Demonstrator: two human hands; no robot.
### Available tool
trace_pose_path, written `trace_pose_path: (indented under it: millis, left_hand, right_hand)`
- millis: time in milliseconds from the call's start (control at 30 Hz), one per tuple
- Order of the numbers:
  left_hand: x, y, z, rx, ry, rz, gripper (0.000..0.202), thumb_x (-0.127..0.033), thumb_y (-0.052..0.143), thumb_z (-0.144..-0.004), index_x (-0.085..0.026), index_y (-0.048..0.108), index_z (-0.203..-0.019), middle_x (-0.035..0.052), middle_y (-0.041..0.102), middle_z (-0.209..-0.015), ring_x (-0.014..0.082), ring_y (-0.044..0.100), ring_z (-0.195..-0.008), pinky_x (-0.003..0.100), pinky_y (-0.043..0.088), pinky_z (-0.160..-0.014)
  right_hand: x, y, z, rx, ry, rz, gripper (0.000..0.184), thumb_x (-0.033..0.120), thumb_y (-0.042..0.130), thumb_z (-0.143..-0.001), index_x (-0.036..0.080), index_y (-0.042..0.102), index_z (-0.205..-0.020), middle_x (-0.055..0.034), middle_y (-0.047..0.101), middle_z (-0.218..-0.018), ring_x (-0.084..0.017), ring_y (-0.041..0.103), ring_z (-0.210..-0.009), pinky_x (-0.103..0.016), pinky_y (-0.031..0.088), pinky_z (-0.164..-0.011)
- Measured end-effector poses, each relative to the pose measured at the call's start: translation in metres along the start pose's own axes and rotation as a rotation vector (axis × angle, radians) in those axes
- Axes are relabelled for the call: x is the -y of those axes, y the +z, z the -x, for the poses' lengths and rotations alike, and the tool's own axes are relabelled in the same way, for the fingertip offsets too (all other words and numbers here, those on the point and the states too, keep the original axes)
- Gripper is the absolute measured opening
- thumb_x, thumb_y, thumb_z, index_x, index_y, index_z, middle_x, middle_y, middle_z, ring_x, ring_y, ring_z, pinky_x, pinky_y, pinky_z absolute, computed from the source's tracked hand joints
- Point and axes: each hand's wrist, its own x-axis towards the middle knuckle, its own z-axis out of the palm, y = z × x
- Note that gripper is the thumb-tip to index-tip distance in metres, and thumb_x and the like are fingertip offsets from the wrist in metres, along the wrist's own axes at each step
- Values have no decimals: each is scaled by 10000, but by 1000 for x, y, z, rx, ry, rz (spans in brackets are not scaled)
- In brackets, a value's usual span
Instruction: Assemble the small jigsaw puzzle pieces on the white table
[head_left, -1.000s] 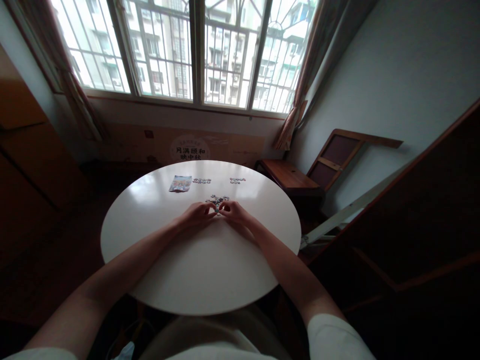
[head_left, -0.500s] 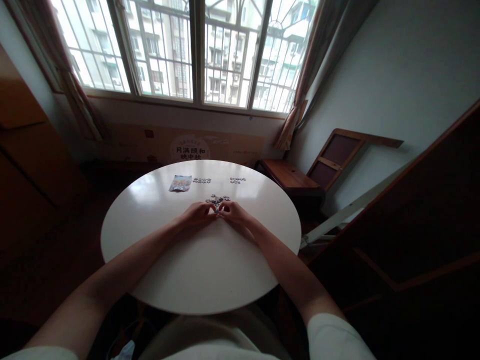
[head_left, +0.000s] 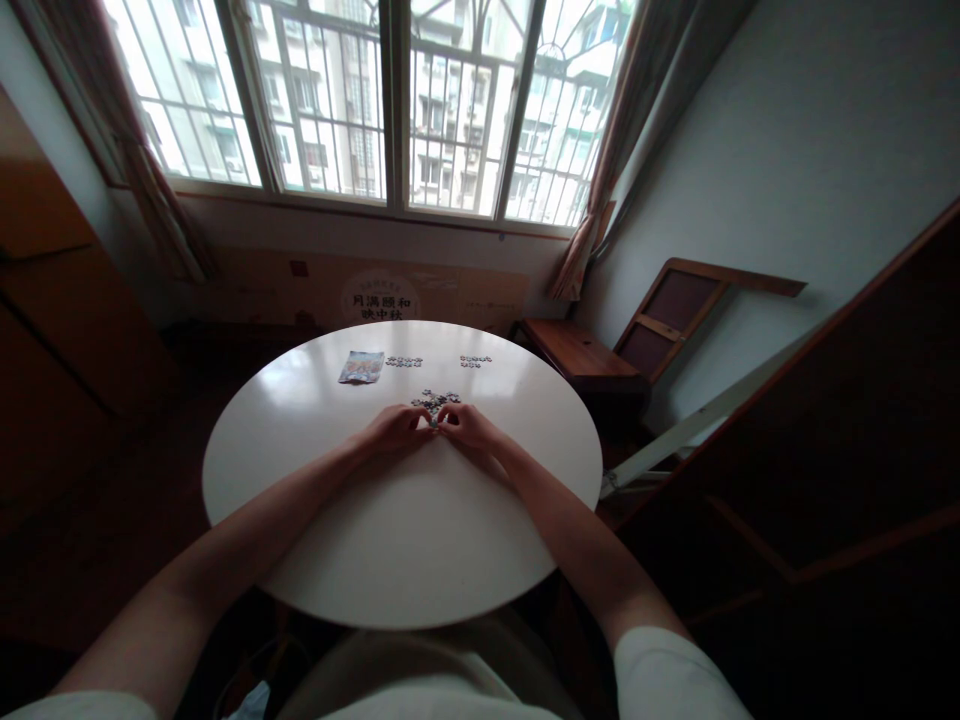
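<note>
My left hand (head_left: 399,425) and my right hand (head_left: 464,424) meet near the middle of the round white table (head_left: 390,530). Between their pinched fingertips is a small jigsaw piece (head_left: 434,424), gripped from both sides. Just beyond the fingers lies a loose pile of jigsaw pieces (head_left: 435,400), partly hidden by my hands. Farther back, several pieces sit in a left group of jigsaw pieces (head_left: 404,362) and a right group of jigsaw pieces (head_left: 475,361). A printed picture sheet or packet (head_left: 362,367) lies beside the left group.
Behind the table a long printed cardboard panel (head_left: 465,290) leans below the barred window (head_left: 330,110). A wooden chair (head_left: 585,348) stands at the back right, and a dark wooden panel (head_left: 825,480) rises on the right. Curtains (head_left: 154,190) hang at the window's sides.
</note>
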Motion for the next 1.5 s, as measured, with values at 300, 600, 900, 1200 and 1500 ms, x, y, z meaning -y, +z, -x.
trace_pose_path:
  millis: [300, 600, 900, 1200, 1500]
  left_hand:
    - [2, 1, -1, 0, 8, -4, 370, -511, 536, -795, -193, 683, -914, -46, 499, -523, 76, 422, -482, 183, 276, -506]
    - [2, 4, 0, -17, 21, -17, 292, -416, 541, -804, -181, 678, -912, -45, 513, -515, 67, 410, -475, 175, 278, -510]
    - [4, 4, 0, 0, 14, -3, 369, -501, 520, -804, -185, 679, -910, -49, 509, -528, 67, 412, -485, 174, 271, -513]
    - [4, 4, 0, -13, 10, 14, 382, -517, 525, -794, -187, 681, -909, -54, 478, -504, 67, 402, -472, 174, 262, -495]
    - [1, 4, 1, -41, 27, -17, 299, -418, 523, -826, -176, 677, -910, -44, 505, -510, 63, 396, -458, 174, 271, -498]
  right_hand:
    - [4, -2, 2, 4, 8, 1, 121, 217, 592, -762, 124, 648, -815, 36, 505, -578, -69, 432, -532, -182, 309, -532]
    - [3, -1, 1, 1, 7, -13, 126, 217, 595, -759, 124, 647, -826, 33, 517, -593, -70, 439, -538, -186, 314, -537]
    - [3, -1, 1, 22, 14, -5, 131, 218, 587, -760, 126, 650, -829, 26, 540, -619, -68, 439, -557, -181, 312, -546]
    - [2, -1, 1, 18, 8, -3, 148, 246, 593, -761, 128, 655, -827, 16, 554, -633, -73, 442, -560, -187, 330, -558]
    - [5, -2, 1, -6, 29, -73, 135, 223, 579, -762, 116, 632, -824, 37, 497, -571, -74, 435, -529, -188, 312, -521]
